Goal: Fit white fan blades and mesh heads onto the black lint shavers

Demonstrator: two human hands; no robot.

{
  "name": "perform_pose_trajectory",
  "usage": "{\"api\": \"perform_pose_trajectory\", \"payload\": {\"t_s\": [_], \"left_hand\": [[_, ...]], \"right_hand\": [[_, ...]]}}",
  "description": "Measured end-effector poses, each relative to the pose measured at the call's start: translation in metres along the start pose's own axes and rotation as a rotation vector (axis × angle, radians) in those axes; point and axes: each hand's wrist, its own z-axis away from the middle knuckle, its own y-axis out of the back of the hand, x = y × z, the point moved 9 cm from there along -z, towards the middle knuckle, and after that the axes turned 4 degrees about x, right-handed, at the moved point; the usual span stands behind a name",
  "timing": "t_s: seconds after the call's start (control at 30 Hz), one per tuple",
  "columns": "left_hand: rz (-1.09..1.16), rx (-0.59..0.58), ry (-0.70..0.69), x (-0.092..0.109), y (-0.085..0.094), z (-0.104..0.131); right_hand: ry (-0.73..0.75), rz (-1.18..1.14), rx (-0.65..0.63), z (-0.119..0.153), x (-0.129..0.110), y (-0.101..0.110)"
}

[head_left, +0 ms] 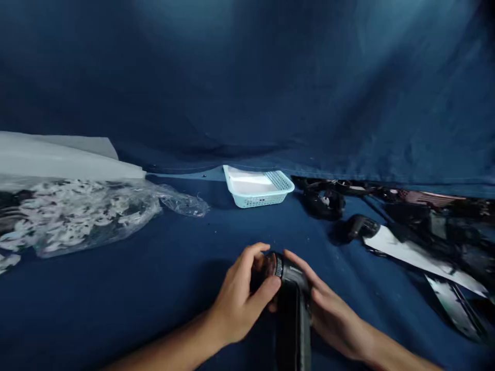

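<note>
At the bottom middle, both my hands are around a black angled device [294,293] with a ribbed ring at its head and a long body running toward me. My left hand [242,299] grips the ringed head, thumb on the near side and fingers curled over the far side. My right hand [328,309] wraps the other side of the device, its index finger stretched along the top near small pale lettering. The device's lower end runs out of the picture, and its exact kind cannot be made out.
A light blue basket [259,200] with something white inside stands ahead on the blue cloth [154,299]. Leftward lie a clear plastic bag [96,216] of pale pieces and a white sheet roll [62,157]. Black parts [325,201] and a white strip [421,257] crowd the right.
</note>
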Motion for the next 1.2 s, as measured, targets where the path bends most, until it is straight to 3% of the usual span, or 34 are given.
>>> {"api": "perform_pose_trajectory", "payload": {"t_s": [0.2,0.47,0.7,0.9,1.1,1.2], "left_hand": [[-0.002,-0.004,-0.048,0.002,0.0,-0.002],[0.071,-0.072,0.013,-0.007,-0.004,-0.007],[0.124,-0.1,0.099,-0.012,-0.007,-0.009],[0.141,-0.034,0.144,-0.014,-0.003,-0.012],[0.262,0.037,0.223,-0.026,-0.002,-0.015],[0.264,0.072,0.228,-0.028,0.0,-0.016]], "right_hand": [[-0.058,-0.038,0.064,-0.002,0.004,0.007],[-0.048,-0.017,0.122,0.0,0.003,0.012],[-0.004,0.025,0.094,-0.003,0.002,0.013],[0.011,0.028,0.092,-0.003,0.004,0.011],[0.108,0.031,0.279,0.0,0.002,0.024],[0.135,0.028,0.308,0.0,0.002,0.028]]}}
